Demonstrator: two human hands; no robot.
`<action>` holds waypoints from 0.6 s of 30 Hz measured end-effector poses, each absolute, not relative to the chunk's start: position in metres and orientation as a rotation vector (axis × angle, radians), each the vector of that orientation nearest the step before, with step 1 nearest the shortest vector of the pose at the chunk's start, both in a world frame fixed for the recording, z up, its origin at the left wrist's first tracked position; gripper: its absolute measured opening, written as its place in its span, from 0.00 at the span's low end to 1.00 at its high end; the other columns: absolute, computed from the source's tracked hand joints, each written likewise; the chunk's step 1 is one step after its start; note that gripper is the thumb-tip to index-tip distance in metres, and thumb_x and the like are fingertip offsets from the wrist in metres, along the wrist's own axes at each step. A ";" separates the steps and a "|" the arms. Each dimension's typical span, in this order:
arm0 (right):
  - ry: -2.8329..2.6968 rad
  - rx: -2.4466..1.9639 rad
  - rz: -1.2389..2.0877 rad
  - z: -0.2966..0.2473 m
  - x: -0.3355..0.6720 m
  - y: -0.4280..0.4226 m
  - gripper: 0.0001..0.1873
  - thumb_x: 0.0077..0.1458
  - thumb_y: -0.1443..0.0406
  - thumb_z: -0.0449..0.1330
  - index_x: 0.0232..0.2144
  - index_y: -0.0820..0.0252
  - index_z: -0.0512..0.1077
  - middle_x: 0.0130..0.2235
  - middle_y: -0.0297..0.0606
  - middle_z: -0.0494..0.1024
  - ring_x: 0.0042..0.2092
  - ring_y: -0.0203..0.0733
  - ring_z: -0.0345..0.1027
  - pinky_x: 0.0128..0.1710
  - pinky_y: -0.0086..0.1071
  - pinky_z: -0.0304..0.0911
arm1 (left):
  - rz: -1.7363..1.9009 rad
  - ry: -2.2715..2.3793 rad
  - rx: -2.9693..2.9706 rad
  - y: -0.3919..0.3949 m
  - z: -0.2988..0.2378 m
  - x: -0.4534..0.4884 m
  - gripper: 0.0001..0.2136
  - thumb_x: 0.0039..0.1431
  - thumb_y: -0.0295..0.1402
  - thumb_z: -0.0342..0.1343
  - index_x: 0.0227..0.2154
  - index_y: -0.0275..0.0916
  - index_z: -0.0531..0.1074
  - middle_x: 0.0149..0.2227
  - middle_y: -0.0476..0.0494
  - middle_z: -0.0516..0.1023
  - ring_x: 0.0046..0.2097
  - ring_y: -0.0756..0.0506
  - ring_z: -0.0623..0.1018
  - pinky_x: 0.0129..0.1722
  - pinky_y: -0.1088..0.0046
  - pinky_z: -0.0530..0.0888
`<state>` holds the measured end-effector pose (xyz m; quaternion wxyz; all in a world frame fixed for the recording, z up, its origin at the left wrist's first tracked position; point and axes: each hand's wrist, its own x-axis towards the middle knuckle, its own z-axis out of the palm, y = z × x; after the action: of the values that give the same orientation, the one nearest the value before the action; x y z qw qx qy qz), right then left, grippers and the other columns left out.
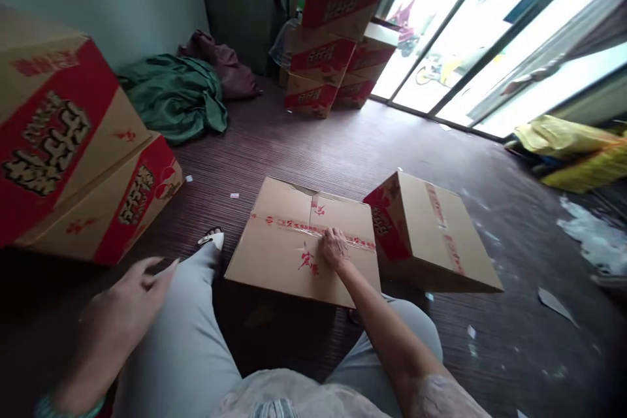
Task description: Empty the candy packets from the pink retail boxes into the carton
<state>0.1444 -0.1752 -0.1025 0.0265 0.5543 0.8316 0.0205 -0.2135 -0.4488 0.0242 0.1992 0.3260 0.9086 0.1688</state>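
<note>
In front of my legs sits a closed cardboard box (279, 255), with red printing and a strip of clear, red-lettered packing tape (289, 224) across its top. My right hand (336, 248) presses on the box top at this tape, fingers bent and close together. Whether it pinches the tape is hidden. Over my left thigh, away from the box, my left hand (128, 307) is raised and slightly blurred. Its thumb and fingers close around a small dark object (159, 266) too unclear to name.
Another taped carton (445, 235) stands against the box's right side. Large red-and-brown cartons (93, 137) rise at the left; more cartons (323, 46) are stacked at the back. Green cloth (176, 95) lies by the wall. Glass doors (441, 32) and yellow sacks (563, 144) are at the right.
</note>
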 end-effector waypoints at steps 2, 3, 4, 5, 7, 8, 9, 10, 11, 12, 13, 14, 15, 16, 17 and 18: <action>2.538 1.752 0.056 -0.099 0.160 -0.170 0.11 0.61 0.71 0.47 0.38 0.61 0.69 0.42 0.43 0.72 0.44 0.43 0.61 0.43 0.32 0.53 | 0.424 2.465 1.087 -0.384 0.030 -0.194 0.22 0.59 0.52 0.44 0.49 0.46 0.68 0.41 0.43 0.80 0.40 0.37 0.77 0.39 0.62 0.69; 2.520 1.771 0.056 -0.096 0.170 -0.169 0.11 0.61 0.71 0.47 0.38 0.62 0.69 0.42 0.44 0.72 0.44 0.44 0.61 0.43 0.32 0.52 | 0.394 2.426 1.187 -0.354 0.029 -0.183 0.22 0.60 0.50 0.44 0.49 0.44 0.69 0.41 0.42 0.79 0.41 0.37 0.77 0.40 0.63 0.70; 2.504 1.783 0.054 -0.094 0.180 -0.169 0.10 0.62 0.71 0.48 0.38 0.62 0.70 0.42 0.44 0.72 0.44 0.44 0.61 0.43 0.33 0.52 | 0.358 2.373 1.316 -0.327 0.025 -0.172 0.22 0.60 0.49 0.44 0.49 0.41 0.69 0.42 0.40 0.78 0.43 0.37 0.77 0.41 0.63 0.70; 2.493 1.783 0.050 -0.091 0.190 -0.169 0.10 0.62 0.70 0.48 0.38 0.62 0.70 0.42 0.44 0.72 0.44 0.44 0.61 0.44 0.33 0.52 | 0.311 2.320 1.445 -0.305 0.017 -0.161 0.23 0.61 0.48 0.45 0.49 0.39 0.70 0.43 0.37 0.78 0.44 0.36 0.76 0.43 0.63 0.70; 2.486 1.757 0.035 -0.088 0.205 -0.170 0.08 0.62 0.67 0.51 0.38 0.60 0.69 0.43 0.43 0.72 0.45 0.43 0.61 0.45 0.32 0.52 | 0.247 2.202 1.690 -0.273 -0.005 -0.142 0.24 0.60 0.48 0.47 0.49 0.34 0.71 0.44 0.33 0.75 0.48 0.35 0.74 0.48 0.62 0.69; 2.485 1.744 0.028 -0.087 0.209 -0.170 0.07 0.62 0.65 0.52 0.38 0.59 0.69 0.44 0.42 0.72 0.45 0.43 0.61 0.45 0.32 0.52 | 0.231 2.145 1.787 -0.263 -0.018 -0.133 0.23 0.60 0.47 0.49 0.49 0.33 0.71 0.45 0.32 0.75 0.49 0.35 0.73 0.50 0.62 0.67; 2.479 1.739 0.022 -0.087 0.211 -0.168 0.07 0.62 0.63 0.53 0.39 0.59 0.69 0.44 0.41 0.72 0.46 0.43 0.61 0.45 0.32 0.52 | 0.230 2.092 1.860 -0.257 -0.031 -0.124 0.23 0.60 0.46 0.50 0.49 0.33 0.72 0.46 0.32 0.74 0.50 0.35 0.71 0.52 0.62 0.66; 2.468 1.742 0.015 -0.088 0.211 -0.165 0.08 0.63 0.61 0.53 0.39 0.59 0.69 0.44 0.41 0.72 0.46 0.43 0.62 0.45 0.32 0.52 | 0.234 2.041 1.910 -0.252 -0.043 -0.116 0.22 0.60 0.45 0.51 0.49 0.33 0.72 0.47 0.32 0.73 0.51 0.35 0.70 0.53 0.62 0.66; 2.452 1.751 0.006 -0.089 0.210 -0.162 0.10 0.63 0.58 0.54 0.39 0.58 0.69 0.44 0.41 0.72 0.46 0.43 0.62 0.45 0.32 0.52 | 0.234 2.001 1.932 -0.250 -0.054 -0.108 0.21 0.60 0.44 0.51 0.49 0.34 0.72 0.48 0.33 0.73 0.52 0.36 0.69 0.53 0.62 0.66; 2.431 1.769 -0.003 -0.090 0.208 -0.158 0.12 0.63 0.56 0.53 0.38 0.58 0.69 0.44 0.40 0.72 0.47 0.43 0.62 0.44 0.33 0.53 | 0.230 1.973 1.930 -0.248 -0.062 -0.100 0.20 0.60 0.43 0.52 0.48 0.34 0.72 0.49 0.33 0.72 0.52 0.36 0.68 0.53 0.62 0.66; 2.407 1.789 -0.013 -0.091 0.206 -0.153 0.14 0.63 0.54 0.53 0.37 0.57 0.70 0.43 0.40 0.73 0.47 0.44 0.62 0.44 0.33 0.53 | 0.225 1.950 1.920 -0.247 -0.068 -0.094 0.20 0.60 0.42 0.52 0.49 0.34 0.72 0.49 0.33 0.71 0.53 0.36 0.68 0.52 0.62 0.66; 2.384 1.806 -0.024 -0.091 0.204 -0.149 0.15 0.63 0.53 0.52 0.36 0.57 0.70 0.43 0.40 0.73 0.48 0.44 0.62 0.44 0.33 0.53 | 0.224 1.933 1.914 -0.245 -0.072 -0.088 0.20 0.60 0.42 0.52 0.49 0.35 0.72 0.50 0.33 0.71 0.53 0.36 0.67 0.52 0.62 0.66; 2.366 1.816 -0.032 -0.090 0.202 -0.145 0.17 0.63 0.52 0.52 0.35 0.57 0.70 0.43 0.40 0.73 0.48 0.44 0.62 0.44 0.33 0.53 | 0.227 1.924 1.913 -0.243 -0.073 -0.084 0.20 0.59 0.42 0.53 0.49 0.35 0.72 0.50 0.32 0.70 0.53 0.36 0.67 0.52 0.62 0.66; 2.354 1.817 -0.039 -0.089 0.201 -0.142 0.17 0.63 0.51 0.51 0.35 0.57 0.71 0.43 0.40 0.73 0.48 0.44 0.62 0.44 0.33 0.53 | 0.232 1.930 1.915 -0.241 -0.074 -0.082 0.20 0.59 0.42 0.53 0.50 0.35 0.71 0.50 0.32 0.70 0.53 0.36 0.66 0.51 0.61 0.66; 2.344 1.808 -0.047 -0.087 0.199 -0.139 0.18 0.64 0.52 0.50 0.34 0.57 0.71 0.43 0.40 0.73 0.48 0.43 0.63 0.44 0.32 0.54 | 0.235 1.952 1.909 -0.237 -0.073 -0.081 0.21 0.59 0.43 0.53 0.50 0.35 0.71 0.51 0.31 0.69 0.53 0.35 0.66 0.51 0.61 0.66; 2.329 1.791 -0.060 -0.084 0.198 -0.137 0.18 0.64 0.52 0.49 0.34 0.58 0.71 0.43 0.41 0.74 0.47 0.42 0.64 0.45 0.32 0.54 | 0.231 1.993 1.889 -0.234 -0.072 -0.082 0.22 0.59 0.44 0.53 0.51 0.35 0.71 0.52 0.30 0.68 0.53 0.34 0.66 0.51 0.60 0.67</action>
<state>0.1981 -0.1369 -0.0841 0.1010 0.6064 0.7885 -0.0202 -0.0825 -0.2339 -0.0720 0.1917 0.6729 0.7097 0.0824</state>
